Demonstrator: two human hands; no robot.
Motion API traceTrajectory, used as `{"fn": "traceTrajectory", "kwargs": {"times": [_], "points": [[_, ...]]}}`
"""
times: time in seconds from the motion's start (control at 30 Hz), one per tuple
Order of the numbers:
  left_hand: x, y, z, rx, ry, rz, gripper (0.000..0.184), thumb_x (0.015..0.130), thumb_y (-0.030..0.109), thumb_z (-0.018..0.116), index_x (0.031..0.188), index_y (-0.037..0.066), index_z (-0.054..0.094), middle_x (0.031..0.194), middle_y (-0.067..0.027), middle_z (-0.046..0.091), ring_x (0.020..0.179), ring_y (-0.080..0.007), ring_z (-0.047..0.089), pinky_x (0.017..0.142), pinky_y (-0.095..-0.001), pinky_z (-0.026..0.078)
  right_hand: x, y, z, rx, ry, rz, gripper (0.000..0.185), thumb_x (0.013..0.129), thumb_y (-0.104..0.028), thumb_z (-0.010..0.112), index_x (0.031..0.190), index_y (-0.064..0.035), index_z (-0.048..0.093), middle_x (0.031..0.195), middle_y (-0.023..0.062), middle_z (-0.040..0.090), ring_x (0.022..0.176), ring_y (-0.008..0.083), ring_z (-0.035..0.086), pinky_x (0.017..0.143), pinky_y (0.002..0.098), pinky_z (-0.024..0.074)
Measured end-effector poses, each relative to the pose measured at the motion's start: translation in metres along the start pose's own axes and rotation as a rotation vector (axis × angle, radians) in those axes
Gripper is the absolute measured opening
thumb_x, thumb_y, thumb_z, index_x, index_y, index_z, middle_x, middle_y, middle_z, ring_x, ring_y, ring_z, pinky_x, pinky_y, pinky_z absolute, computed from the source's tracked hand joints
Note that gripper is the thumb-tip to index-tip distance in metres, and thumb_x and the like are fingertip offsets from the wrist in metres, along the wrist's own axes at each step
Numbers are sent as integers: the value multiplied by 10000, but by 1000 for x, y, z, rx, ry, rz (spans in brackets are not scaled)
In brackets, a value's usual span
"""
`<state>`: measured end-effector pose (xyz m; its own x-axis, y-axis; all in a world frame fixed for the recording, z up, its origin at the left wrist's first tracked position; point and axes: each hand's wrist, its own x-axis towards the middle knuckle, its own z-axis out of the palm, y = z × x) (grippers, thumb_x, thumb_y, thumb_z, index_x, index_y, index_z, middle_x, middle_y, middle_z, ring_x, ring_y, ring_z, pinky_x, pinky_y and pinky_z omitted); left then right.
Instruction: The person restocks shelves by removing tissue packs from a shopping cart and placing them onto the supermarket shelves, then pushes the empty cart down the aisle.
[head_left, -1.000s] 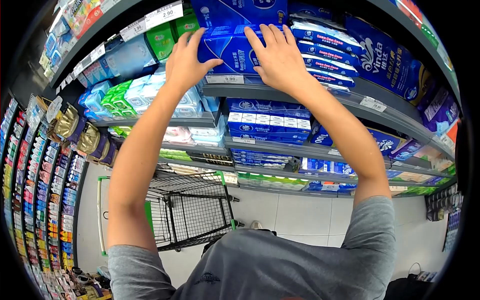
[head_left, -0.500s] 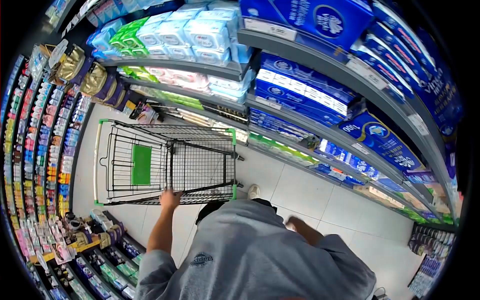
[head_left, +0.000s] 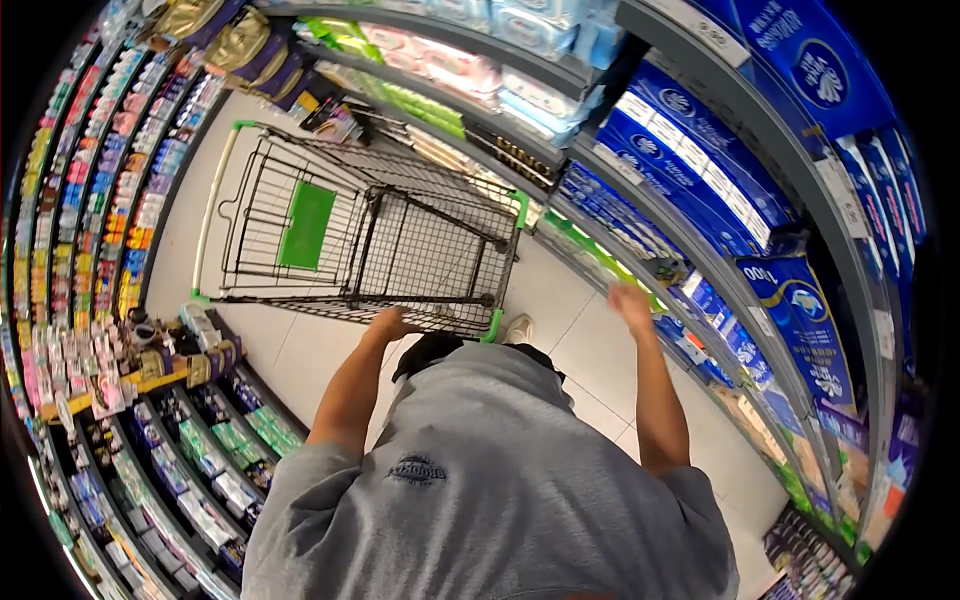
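A wire shopping cart [head_left: 430, 240] with a green panel [head_left: 306, 226] stands on the floor in front of me, its basket showing no goods. My left hand [head_left: 392, 324] is at the cart's near side rail; its fingers are small and partly blurred, so a grip cannot be made out. Out to the right, my right hand [head_left: 629, 304] is raised before the lower shelves, smeared by motion, and its fingers cannot be read. Blue tissue packs [head_left: 690, 150] fill the shelf beyond it.
Shelves of packaged tissues [head_left: 440, 60] curve along the far and right sides. Racks of small colourful goods [head_left: 110, 190] line the left. More shelving [head_left: 180, 450] with packets is at the lower left. My shoe [head_left: 520, 328] shows beside the cart on the tiled floor.
Both hands have come down from the blue pack on the upper shelf. The view has turned, and the cart appears higher. My right hand has since risen forward from beside my body.
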<state>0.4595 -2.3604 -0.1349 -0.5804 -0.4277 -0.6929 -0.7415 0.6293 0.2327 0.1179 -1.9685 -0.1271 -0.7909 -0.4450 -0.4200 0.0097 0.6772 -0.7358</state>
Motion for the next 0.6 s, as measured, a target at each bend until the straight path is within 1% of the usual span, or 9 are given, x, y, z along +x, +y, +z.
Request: {"fn": "traceTrajectory", "kwargs": {"times": [0.1,0.17,0.2,0.23,0.33,0.37,0.4,0.47,0.6], "points": [[7,26,1,131,-170,-14,707,647,534,721,1168,75,593,1178,-170,582,1118,-310,537,932,-375,438,-42,-196,-31,781,-186,-300,209,861,-186,578,730,-24,563,687,14,564,632,120,513,596,271,410],[1,34,9,102,-107,-3,702,661,518,714,1204,98,568,1191,-150,577,1125,-300,532,940,-379,436,-98,-258,-67,805,-300,-726,239,880,-217,558,761,-11,571,676,55,553,636,145,523,607,284,425],[2,33,16,87,-114,-24,674,666,508,713,1203,126,573,1202,-141,571,1122,-294,535,945,-381,435,-113,-272,-85,888,-523,-1029,306,882,-297,557,753,-20,581,636,72,545,585,165,521,586,302,432],[-1,30,18,100,-131,-42,646,668,490,716,1195,142,581,1191,-137,578,1116,-292,540,943,-380,439,-125,-293,-109,765,-857,-1222,344,887,-341,544,743,-32,584,624,81,547,585,199,540,585,323,445],[-17,26,10,72,-160,-88,553,676,424,719,1164,186,609,1152,-127,604,1100,-286,552,934,-378,451,-172,-341,-157,812,-1369,-1568,199,850,-89,519,722,-24,656,867,144,644,706,184,604,601,333,496],[-14,16,17,22,-131,-75,517,681,386,716,1147,185,621,1130,-127,615,1087,-283,560,921,-372,461,-190,-357,-162,789,-1222,-1757,270,841,-169,510,575,-145,468,563,19,480,543,150,510,763,438,486],[-15,11,18,-25,-117,-57,511,695,383,703,1158,186,613,1138,-124,612,1085,-284,561,919,-371,460,-193,-361,-166,786,-1241,-1752,270,841,-169,510,575,-145,468,563,19,480,543,150,510,763,438,486],[-21,18,13,-72,-86,-69,504,712,381,686,1165,174,608,1141,-126,610,1082,-288,561,921,-369,457,-195,-367,-170,725,-1412,-1829,194,824,-151,458,633,-170,487,627,36,505,630,176,539,660,369,457],[-10,15,19,-101,-92,-82,506,724,386,672,1171,158,602,1152,-130,604,1091,-288,555,928,-370,450,-192,-367,-163,612,-1458,-1775,201,834,-138,461,641,-138,518,600,72,499,572,197,507,616,378,449]]}}
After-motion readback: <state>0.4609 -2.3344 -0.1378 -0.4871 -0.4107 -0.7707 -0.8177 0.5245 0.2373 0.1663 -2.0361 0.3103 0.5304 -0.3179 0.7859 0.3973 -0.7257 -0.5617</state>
